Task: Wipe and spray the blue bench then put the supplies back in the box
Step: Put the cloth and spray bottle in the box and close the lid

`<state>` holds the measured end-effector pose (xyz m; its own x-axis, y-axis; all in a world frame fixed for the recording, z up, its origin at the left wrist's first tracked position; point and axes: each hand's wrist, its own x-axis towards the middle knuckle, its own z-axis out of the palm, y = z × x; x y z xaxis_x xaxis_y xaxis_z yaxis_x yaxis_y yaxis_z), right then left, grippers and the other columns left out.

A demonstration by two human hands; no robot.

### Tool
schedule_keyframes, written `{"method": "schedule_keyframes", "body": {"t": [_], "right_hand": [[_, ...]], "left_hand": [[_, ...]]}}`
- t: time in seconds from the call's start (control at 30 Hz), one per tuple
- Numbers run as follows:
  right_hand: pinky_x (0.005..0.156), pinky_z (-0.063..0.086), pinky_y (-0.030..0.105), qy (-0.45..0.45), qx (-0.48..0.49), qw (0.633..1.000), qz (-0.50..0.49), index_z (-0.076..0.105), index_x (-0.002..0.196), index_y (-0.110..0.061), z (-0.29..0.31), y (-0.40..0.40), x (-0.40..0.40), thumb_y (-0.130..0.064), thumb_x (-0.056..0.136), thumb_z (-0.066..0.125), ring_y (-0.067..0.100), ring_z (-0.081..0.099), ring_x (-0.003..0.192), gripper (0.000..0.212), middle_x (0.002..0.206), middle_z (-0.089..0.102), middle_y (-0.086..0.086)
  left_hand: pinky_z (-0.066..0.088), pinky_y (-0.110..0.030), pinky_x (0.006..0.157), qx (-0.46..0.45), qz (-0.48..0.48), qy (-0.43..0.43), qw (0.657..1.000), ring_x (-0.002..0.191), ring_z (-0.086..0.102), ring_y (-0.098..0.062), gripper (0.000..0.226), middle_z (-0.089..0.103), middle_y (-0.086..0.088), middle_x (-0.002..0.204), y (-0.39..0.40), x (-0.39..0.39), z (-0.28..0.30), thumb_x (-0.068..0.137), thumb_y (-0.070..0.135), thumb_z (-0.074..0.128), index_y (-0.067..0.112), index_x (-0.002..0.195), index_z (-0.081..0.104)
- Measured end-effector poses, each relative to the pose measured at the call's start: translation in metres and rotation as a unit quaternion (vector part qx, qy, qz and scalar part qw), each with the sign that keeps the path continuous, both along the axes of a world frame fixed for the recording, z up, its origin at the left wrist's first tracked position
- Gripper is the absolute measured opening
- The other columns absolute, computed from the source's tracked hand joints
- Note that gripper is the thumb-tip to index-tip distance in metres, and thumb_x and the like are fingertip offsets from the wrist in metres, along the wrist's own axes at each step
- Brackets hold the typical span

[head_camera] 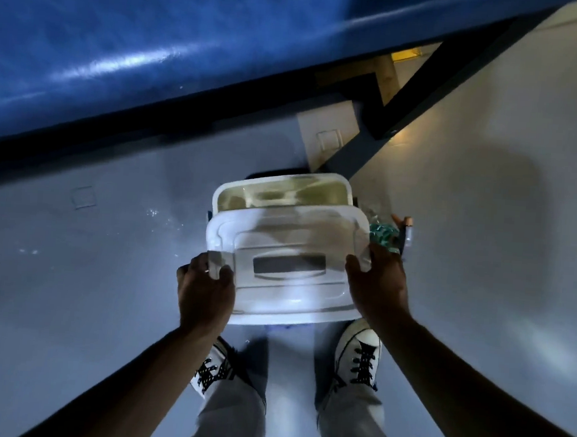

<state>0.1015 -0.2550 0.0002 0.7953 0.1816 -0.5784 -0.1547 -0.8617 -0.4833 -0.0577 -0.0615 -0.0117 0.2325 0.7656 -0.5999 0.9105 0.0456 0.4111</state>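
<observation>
A clear plastic lid with a slot handle is held flat over the floor between both hands. My left hand grips its near-left corner and my right hand grips its right edge. Just beyond and partly under the lid stands the white-rimmed plastic box, its far part uncovered and its inside blurred. The padded blue bench fills the upper left. Beside the box on the right lies a clear spray bottle with a green-patterned item against it.
The bench's black metal frame runs down to the grey floor on the right of the box. A pale floor plate sits under the bench. My two white laced shoes stand just behind the box.
</observation>
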Motion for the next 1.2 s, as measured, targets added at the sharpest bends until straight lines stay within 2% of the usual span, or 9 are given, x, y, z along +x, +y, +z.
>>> {"method": "schedule_keyframes", "body": {"t": [0.1,0.23,0.4,0.5,0.6,0.83,0.93,1.03,1.2], "right_hand": [[0.076,0.061,0.033,0.023,-0.014,0.999,-0.023,0.056,0.131,-0.026,0.013,-0.033,-0.029,-0.042,0.095,0.059,0.02,0.065,0.1,0.04,0.123,0.06,0.005],[0.088,0.057,0.035,0.046,-0.043,0.997,-0.039,0.058,0.137,-0.017,0.009,-0.082,-0.052,-0.029,0.096,0.064,0.023,0.063,0.103,0.043,0.128,0.054,0.01],[0.083,0.051,0.028,0.035,-0.083,0.994,-0.064,0.061,0.133,-0.009,-0.032,-0.153,-0.034,-0.021,0.094,0.064,0.024,0.064,0.094,0.041,0.131,0.055,0.017],[0.082,0.046,0.027,0.034,-0.105,0.991,-0.072,0.063,0.129,-0.007,-0.063,-0.19,-0.012,-0.025,0.09,0.062,0.025,0.06,0.086,0.043,0.127,0.059,0.018],[0.095,0.05,0.035,0.033,-0.122,0.988,-0.087,0.063,0.128,-0.006,-0.1,-0.219,0.012,-0.025,0.086,0.062,0.036,0.064,0.103,0.046,0.124,0.062,0.021],[0.099,0.051,0.044,0.043,-0.116,0.984,-0.13,0.051,0.133,-0.015,-0.165,-0.249,0.038,-0.025,0.087,0.064,0.036,0.06,0.115,0.049,0.131,0.061,0.012],[0.106,0.047,0.044,0.055,-0.119,0.986,-0.106,0.047,0.14,-0.013,-0.169,-0.247,0.033,-0.025,0.089,0.064,0.036,0.055,0.126,0.055,0.141,0.057,0.012],[0.113,0.039,0.043,0.03,-0.124,0.989,-0.071,0.04,0.149,-0.01,-0.156,-0.237,0.023,-0.024,0.093,0.064,0.035,0.048,0.136,0.063,0.15,0.049,0.015],[0.111,0.043,0.039,0.018,-0.044,0.999,0.027,0.044,0.148,-0.013,-0.131,-0.191,0.018,-0.026,0.093,0.069,0.027,0.054,0.132,0.062,0.148,0.051,0.009]], "left_hand": [[0.046,-0.029,0.079,-0.003,-0.021,0.002,1.0,0.091,0.061,-0.021,0.011,0.064,-0.008,0.102,-0.028,-0.03,0.009,0.091,0.023,0.059,0.02,0.101,0.065],[0.045,-0.028,0.066,-0.013,-0.007,0.013,1.0,0.067,0.059,-0.011,0.004,0.062,0.0,0.076,-0.074,-0.049,0.002,0.088,0.016,0.062,0.018,0.084,0.062],[0.048,-0.03,0.081,-0.078,-0.018,0.042,0.996,0.104,0.067,-0.034,0.032,0.067,-0.017,0.112,-0.151,-0.044,-0.044,0.088,0.023,0.061,0.011,0.116,0.07],[0.044,-0.031,0.078,-0.114,-0.034,0.015,0.993,0.102,0.064,-0.036,0.025,0.069,-0.018,0.107,-0.192,-0.016,-0.073,0.087,0.02,0.06,0.006,0.105,0.07],[0.052,-0.039,0.08,-0.112,-0.024,-0.005,0.993,0.096,0.066,-0.035,0.036,0.072,-0.015,0.098,-0.221,0.011,-0.112,0.072,0.029,0.051,0.008,0.096,0.068],[0.046,-0.021,0.064,-0.152,-0.074,-0.075,0.983,0.083,0.068,-0.022,0.019,0.073,-0.004,0.088,-0.25,0.043,-0.169,0.077,0.012,0.057,0.012,0.093,0.067],[0.047,-0.021,0.075,-0.146,-0.112,-0.077,0.98,0.097,0.067,-0.017,0.027,0.071,0.003,0.103,-0.244,0.034,-0.168,0.082,0.009,0.059,0.014,0.107,0.068],[0.048,-0.039,0.102,-0.109,-0.151,-0.062,0.981,0.119,0.06,-0.023,0.042,0.064,-0.006,0.127,-0.229,0.015,-0.158,0.085,0.012,0.063,0.013,0.127,0.062],[0.055,-0.039,0.092,-0.029,-0.176,-0.084,0.98,0.104,0.064,-0.023,0.039,0.063,-0.001,0.113,-0.179,-0.007,-0.134,0.081,0.001,0.069,0.017,0.116,0.064]]}}
